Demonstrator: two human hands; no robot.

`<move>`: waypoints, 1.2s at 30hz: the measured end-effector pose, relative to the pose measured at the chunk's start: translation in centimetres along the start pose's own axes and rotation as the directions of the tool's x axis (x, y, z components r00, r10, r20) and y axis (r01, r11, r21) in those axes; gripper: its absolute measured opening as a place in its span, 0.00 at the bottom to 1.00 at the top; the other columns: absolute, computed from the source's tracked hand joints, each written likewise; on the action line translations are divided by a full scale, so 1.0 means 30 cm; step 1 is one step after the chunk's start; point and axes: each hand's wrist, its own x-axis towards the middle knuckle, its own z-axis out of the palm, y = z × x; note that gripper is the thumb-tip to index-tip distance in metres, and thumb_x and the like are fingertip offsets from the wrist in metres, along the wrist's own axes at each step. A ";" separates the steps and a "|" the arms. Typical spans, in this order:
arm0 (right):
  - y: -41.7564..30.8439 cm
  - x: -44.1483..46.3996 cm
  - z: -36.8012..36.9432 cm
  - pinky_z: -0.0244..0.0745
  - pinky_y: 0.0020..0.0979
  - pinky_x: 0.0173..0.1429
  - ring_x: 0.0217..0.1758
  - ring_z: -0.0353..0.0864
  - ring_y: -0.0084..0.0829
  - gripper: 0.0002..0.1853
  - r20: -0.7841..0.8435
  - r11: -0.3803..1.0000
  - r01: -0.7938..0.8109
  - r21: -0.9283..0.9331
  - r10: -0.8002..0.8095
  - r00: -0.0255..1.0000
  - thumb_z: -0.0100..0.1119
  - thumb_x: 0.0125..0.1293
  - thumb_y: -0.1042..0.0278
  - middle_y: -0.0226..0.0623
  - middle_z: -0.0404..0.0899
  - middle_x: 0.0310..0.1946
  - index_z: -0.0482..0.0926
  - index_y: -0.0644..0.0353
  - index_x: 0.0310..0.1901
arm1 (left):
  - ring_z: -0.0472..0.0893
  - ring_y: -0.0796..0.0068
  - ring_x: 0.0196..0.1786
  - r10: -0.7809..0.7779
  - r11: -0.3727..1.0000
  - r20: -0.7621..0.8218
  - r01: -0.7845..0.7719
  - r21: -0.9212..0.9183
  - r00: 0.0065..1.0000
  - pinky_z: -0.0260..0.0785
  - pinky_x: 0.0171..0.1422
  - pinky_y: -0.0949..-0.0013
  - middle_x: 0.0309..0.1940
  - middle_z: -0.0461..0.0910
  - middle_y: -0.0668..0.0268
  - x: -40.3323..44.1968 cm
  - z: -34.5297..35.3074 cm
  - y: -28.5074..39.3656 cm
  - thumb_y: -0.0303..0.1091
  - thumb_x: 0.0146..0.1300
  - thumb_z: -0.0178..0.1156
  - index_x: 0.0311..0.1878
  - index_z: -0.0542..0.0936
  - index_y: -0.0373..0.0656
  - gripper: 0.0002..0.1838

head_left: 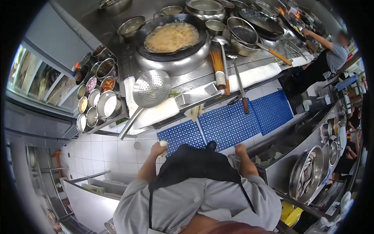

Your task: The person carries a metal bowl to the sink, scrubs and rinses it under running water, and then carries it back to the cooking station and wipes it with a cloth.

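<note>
My left hand [157,149] is closed around a crumpled white cloth [163,144], low beside my dark apron [191,163]. My right hand [240,149] hangs at my other side, near the corner of the metal counter; its fingers are hidden from above. Ahead of me, a large wok [171,35] of bubbling yellowish oil sits on the steel stove. A big perforated strainer [152,89] lies on white towelling at the stove's front edge, its handle sticking out toward me. To its right rest a bamboo brush [218,66], a ladle [222,43] and a long-handled spatula [237,78].
Several metal pots of ingredients [107,103] stand at the left. Blue perforated mats [228,121] cover part of the tiled floor. A co-worker [327,58] works over a flaming wok at the far right. Behind to the right, a counter [284,167] holds a large steel bowl [309,175].
</note>
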 end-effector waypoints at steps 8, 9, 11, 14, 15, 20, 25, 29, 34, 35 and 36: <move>-0.289 -0.349 0.058 0.78 0.40 0.28 0.27 0.83 0.34 0.08 0.398 0.809 -0.506 0.300 0.376 0.837 0.58 0.62 0.67 0.40 0.80 0.27 0.81 0.59 0.41 | 0.84 0.51 0.47 -0.080 0.996 0.177 0.072 0.052 0.981 0.76 0.52 0.57 0.43 0.83 0.44 0.058 -0.027 -0.265 0.50 0.36 0.71 0.43 0.83 0.28 0.35; -0.338 -0.314 -0.001 0.79 0.40 0.27 0.27 0.83 0.35 0.09 0.458 0.699 -0.620 0.357 0.448 0.768 0.58 0.62 0.66 0.41 0.81 0.27 0.81 0.59 0.41 | 0.84 0.50 0.47 -0.075 0.995 0.193 0.062 0.072 0.978 0.75 0.52 0.57 0.42 0.84 0.44 0.088 -0.014 -0.307 0.51 0.36 0.71 0.43 0.83 0.28 0.36; -0.420 -0.235 -0.093 0.79 0.41 0.25 0.25 0.82 0.38 0.11 0.563 0.394 -0.828 0.399 0.607 0.561 0.58 0.61 0.65 0.40 0.82 0.28 0.82 0.61 0.41 | 0.84 0.50 0.48 -0.062 0.995 0.248 0.040 0.093 0.967 0.75 0.52 0.57 0.43 0.83 0.43 0.150 -0.008 -0.340 0.52 0.37 0.71 0.42 0.83 0.28 0.35; -0.445 -0.115 -0.133 0.75 0.35 0.21 0.20 0.78 0.32 0.08 0.462 0.526 -0.722 0.450 0.555 0.692 0.57 0.61 0.67 0.38 0.77 0.22 0.82 0.61 0.34 | 0.84 0.50 0.47 0.028 1.000 0.242 -0.030 0.003 0.970 0.75 0.51 0.57 0.41 0.84 0.43 0.145 -0.037 -0.289 0.51 0.40 0.71 0.42 0.83 0.27 0.33; -0.468 -0.069 -0.157 0.74 0.34 0.21 0.19 0.77 0.31 0.08 0.438 0.541 -0.703 0.462 0.549 0.711 0.57 0.61 0.67 0.37 0.77 0.21 0.82 0.61 0.34 | 0.84 0.51 0.45 0.113 0.993 0.202 -0.116 0.005 0.973 0.75 0.50 0.57 0.40 0.84 0.46 0.143 -0.042 -0.266 0.49 0.41 0.70 0.42 0.83 0.32 0.30; -0.528 0.158 -0.162 0.74 0.33 0.21 0.17 0.80 0.31 0.11 0.320 0.638 -0.526 0.563 0.419 0.850 0.60 0.61 0.62 0.38 0.79 0.18 0.85 0.61 0.37 | 0.84 0.50 0.43 0.356 0.934 0.082 -0.357 0.000 0.931 0.75 0.49 0.57 0.37 0.84 0.48 0.125 -0.087 -0.130 0.51 0.44 0.70 0.39 0.82 0.37 0.26; -0.696 0.210 -0.307 0.70 0.27 0.17 0.18 0.76 0.23 0.08 0.384 0.628 -0.518 0.581 0.350 0.855 0.56 0.65 0.66 0.32 0.78 0.22 0.82 0.58 0.41 | 0.83 0.50 0.47 0.249 0.966 0.005 -0.248 -0.073 0.968 0.74 0.53 0.56 0.41 0.83 0.47 0.110 -0.116 -0.049 0.52 0.44 0.69 0.44 0.82 0.38 0.30; -0.639 0.189 -0.209 0.72 0.29 0.18 0.20 0.78 0.25 0.10 0.362 0.727 -0.461 0.508 0.305 0.881 0.57 0.64 0.64 0.34 0.80 0.23 0.83 0.59 0.40 | 0.83 0.48 0.48 0.182 0.981 -0.051 -0.185 -0.058 0.982 0.74 0.53 0.55 0.43 0.82 0.45 0.124 -0.061 -0.106 0.54 0.42 0.71 0.47 0.78 0.34 0.36; -0.509 0.069 -0.070 0.81 0.37 0.25 0.24 0.84 0.36 0.14 0.328 0.827 -0.418 0.376 0.303 0.895 0.58 0.61 0.59 0.40 0.83 0.24 0.86 0.60 0.38 | 0.82 0.49 0.50 0.060 0.998 0.081 -0.063 0.032 0.995 0.74 0.55 0.55 0.46 0.82 0.46 0.102 -0.016 -0.245 0.55 0.40 0.72 0.50 0.77 0.34 0.38; -0.525 0.036 -0.098 0.81 0.37 0.24 0.24 0.84 0.36 0.14 0.369 0.778 -0.493 0.391 0.358 0.858 0.58 0.61 0.59 0.40 0.83 0.24 0.85 0.61 0.37 | 0.82 0.49 0.50 0.065 0.996 0.112 -0.072 0.060 0.992 0.74 0.54 0.55 0.45 0.82 0.47 0.106 0.001 -0.287 0.53 0.40 0.72 0.49 0.78 0.35 0.37; -0.565 -0.013 -0.156 0.80 0.37 0.24 0.24 0.84 0.36 0.14 0.411 0.723 -0.563 0.401 0.407 0.815 0.57 0.61 0.60 0.41 0.82 0.24 0.85 0.63 0.37 | 0.82 0.50 0.50 0.067 0.993 0.143 -0.080 0.087 0.987 0.74 0.54 0.55 0.45 0.83 0.48 0.124 0.025 -0.338 0.52 0.39 0.73 0.48 0.79 0.35 0.35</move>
